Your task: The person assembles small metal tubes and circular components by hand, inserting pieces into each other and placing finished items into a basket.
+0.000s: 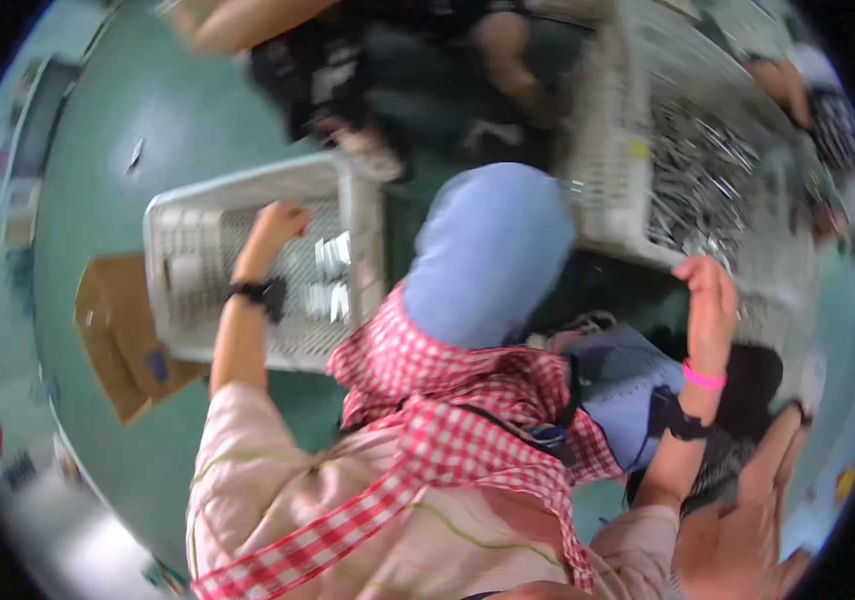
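Note:
My left hand (282,222) is over a white plastic basket (352,190), its fingers curled together; motion blur hides whatever they may hold. Inside that basket, small shiny metal pieces (332,255) lie in rows near the right side. My right hand (710,300), a pink band on its wrist, hangs beside the near edge of a larger white crate (607,215). Its fingers reach out with nothing visible in them. That crate is heaped with loose silvery metal parts (697,180).
A brown cardboard piece (112,330) lies left of the basket on the green floor (97,200). One small metal part (136,153) rests on the floor farther off. Other people sit across from me and at the right. My blue-clad knee (492,250) stands between basket and crate.

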`<state>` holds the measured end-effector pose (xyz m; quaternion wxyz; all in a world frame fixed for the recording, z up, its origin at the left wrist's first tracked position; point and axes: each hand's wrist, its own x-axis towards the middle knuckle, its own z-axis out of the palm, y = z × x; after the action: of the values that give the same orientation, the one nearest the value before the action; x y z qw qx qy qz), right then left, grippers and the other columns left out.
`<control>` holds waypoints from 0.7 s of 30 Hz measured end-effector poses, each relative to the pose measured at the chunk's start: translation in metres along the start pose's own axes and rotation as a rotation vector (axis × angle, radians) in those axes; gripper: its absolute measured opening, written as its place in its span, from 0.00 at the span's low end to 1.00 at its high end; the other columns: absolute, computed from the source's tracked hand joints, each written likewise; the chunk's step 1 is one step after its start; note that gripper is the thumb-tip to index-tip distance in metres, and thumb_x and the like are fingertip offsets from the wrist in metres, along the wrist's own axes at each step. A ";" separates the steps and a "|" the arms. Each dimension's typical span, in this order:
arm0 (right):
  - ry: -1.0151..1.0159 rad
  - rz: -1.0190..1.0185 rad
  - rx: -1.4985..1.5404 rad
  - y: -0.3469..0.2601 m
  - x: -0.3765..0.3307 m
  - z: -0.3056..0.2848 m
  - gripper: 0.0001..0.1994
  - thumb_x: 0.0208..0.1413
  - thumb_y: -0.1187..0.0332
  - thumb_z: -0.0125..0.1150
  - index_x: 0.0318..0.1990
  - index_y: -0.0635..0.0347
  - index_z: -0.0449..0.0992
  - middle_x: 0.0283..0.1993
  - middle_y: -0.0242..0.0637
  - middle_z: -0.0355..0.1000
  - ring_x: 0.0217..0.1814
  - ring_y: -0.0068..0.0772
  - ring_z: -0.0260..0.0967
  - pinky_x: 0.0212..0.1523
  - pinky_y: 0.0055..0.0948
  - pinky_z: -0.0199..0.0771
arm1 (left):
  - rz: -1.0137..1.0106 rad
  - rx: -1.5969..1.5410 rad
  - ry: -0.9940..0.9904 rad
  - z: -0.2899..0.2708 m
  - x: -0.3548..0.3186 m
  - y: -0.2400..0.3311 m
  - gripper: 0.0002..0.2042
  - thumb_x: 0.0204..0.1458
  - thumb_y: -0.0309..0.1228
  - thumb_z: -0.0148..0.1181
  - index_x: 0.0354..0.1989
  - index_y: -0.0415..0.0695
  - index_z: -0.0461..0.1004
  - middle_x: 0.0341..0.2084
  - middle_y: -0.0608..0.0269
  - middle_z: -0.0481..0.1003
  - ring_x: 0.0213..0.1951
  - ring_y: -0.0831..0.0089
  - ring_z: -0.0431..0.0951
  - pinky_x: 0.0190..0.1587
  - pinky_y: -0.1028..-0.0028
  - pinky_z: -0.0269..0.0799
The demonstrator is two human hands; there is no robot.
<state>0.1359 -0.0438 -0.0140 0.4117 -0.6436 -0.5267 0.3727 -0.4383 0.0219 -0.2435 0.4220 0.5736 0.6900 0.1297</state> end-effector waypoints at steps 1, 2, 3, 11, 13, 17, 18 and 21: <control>0.048 0.015 0.059 -0.001 0.000 -0.001 0.19 0.62 0.63 0.39 0.19 0.59 0.57 0.24 0.34 0.63 0.28 0.24 0.59 0.34 0.23 0.60 | 0.011 -0.011 0.078 -0.012 -0.022 0.069 0.16 0.49 0.40 0.54 0.21 0.38 0.71 0.12 0.68 0.67 0.17 0.81 0.66 0.21 0.76 0.62; 0.025 0.001 0.197 -0.001 0.002 0.001 0.20 0.62 0.62 0.38 0.18 0.58 0.55 0.20 0.31 0.59 0.24 0.22 0.55 0.30 0.22 0.58 | 0.000 0.078 0.097 -0.039 -0.038 0.089 0.16 0.52 0.39 0.52 0.21 0.39 0.70 0.11 0.71 0.63 0.16 0.82 0.61 0.18 0.78 0.56; 0.014 -0.009 0.320 0.000 0.003 -0.002 0.20 0.63 0.61 0.38 0.17 0.57 0.54 0.16 0.29 0.54 0.20 0.20 0.51 0.26 0.22 0.56 | 0.042 -0.115 0.199 -0.043 -0.056 0.138 0.15 0.55 0.36 0.49 0.21 0.39 0.70 0.11 0.74 0.60 0.15 0.85 0.58 0.18 0.81 0.52; 0.277 -0.043 0.460 -0.005 -0.006 -0.054 0.14 0.61 0.63 0.42 0.24 0.60 0.62 0.15 0.23 0.49 0.17 0.14 0.44 0.20 0.18 0.47 | 0.708 -0.412 -0.002 -0.006 -0.083 0.385 0.09 0.45 0.17 0.54 0.36 0.36 0.69 0.26 0.64 0.70 0.21 0.84 0.63 0.24 0.85 0.62; 0.337 -0.033 0.415 -0.002 -0.006 -0.063 0.09 0.58 0.67 0.47 0.31 0.63 0.67 0.17 0.21 0.51 0.18 0.13 0.45 0.20 0.17 0.47 | 0.900 -0.197 -0.341 0.003 -0.067 0.427 0.05 0.44 0.17 0.56 0.30 0.36 0.72 0.23 0.65 0.71 0.22 0.84 0.66 0.23 0.84 0.62; 0.428 -0.112 0.246 0.003 -0.005 -0.065 0.08 0.52 0.77 0.50 0.39 0.61 0.70 0.28 0.25 0.64 0.27 0.12 0.57 0.28 0.13 0.56 | 0.918 0.165 -0.626 0.067 -0.040 0.531 0.04 0.47 0.24 0.55 0.30 0.36 0.73 0.17 0.68 0.71 0.24 0.84 0.71 0.28 0.83 0.67; 0.395 -0.143 0.258 0.007 -0.004 -0.067 0.11 0.47 0.80 0.48 0.39 0.61 0.71 0.33 0.26 0.66 0.32 0.14 0.59 0.33 0.13 0.58 | 1.073 0.156 -0.681 0.093 -0.012 0.544 0.09 0.49 0.28 0.55 0.36 0.37 0.72 0.22 0.65 0.73 0.26 0.79 0.72 0.30 0.80 0.68; 0.381 -0.258 0.311 0.008 0.001 -0.066 0.11 0.45 0.82 0.46 0.36 0.63 0.71 0.40 0.29 0.65 0.34 0.16 0.59 0.37 0.15 0.59 | 1.502 0.405 -0.677 0.187 0.073 0.561 0.22 0.48 0.31 0.55 0.54 0.40 0.63 0.30 0.62 0.75 0.31 0.72 0.74 0.37 0.75 0.69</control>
<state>0.1999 -0.0524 0.0036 0.6412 -0.5590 -0.4537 0.2656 0.0822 0.2037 -0.0172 0.2967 0.9520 -0.0276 0.0707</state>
